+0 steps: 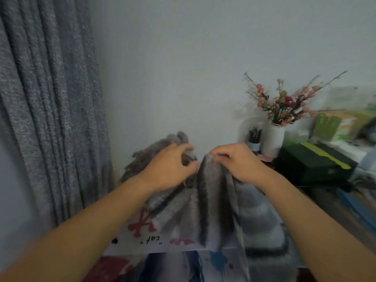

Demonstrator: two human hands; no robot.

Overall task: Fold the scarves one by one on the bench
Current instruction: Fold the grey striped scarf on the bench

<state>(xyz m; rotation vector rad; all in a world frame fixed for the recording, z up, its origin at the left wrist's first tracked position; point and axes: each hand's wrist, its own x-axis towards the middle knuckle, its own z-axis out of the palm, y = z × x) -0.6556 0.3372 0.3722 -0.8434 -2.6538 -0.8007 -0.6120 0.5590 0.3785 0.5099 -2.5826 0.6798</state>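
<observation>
Grey curtain (40, 98), hanging at left. White printed tabletop (142, 241), partly covered. Grey striped fringed scarf (207, 204), lifted above the tabletop, draping down. Left hand (171, 165) and right hand (236, 161), close together, each pinching the scarf's top edge. White flower vase (273, 139), behind right.

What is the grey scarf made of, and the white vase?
The scarf looks like soft knitted wool or fleece: fuzzy, with a fringe. Both hands pinch it. The vase looks like smooth glazed ceramic, maybe glass; the blur leaves it open.
</observation>
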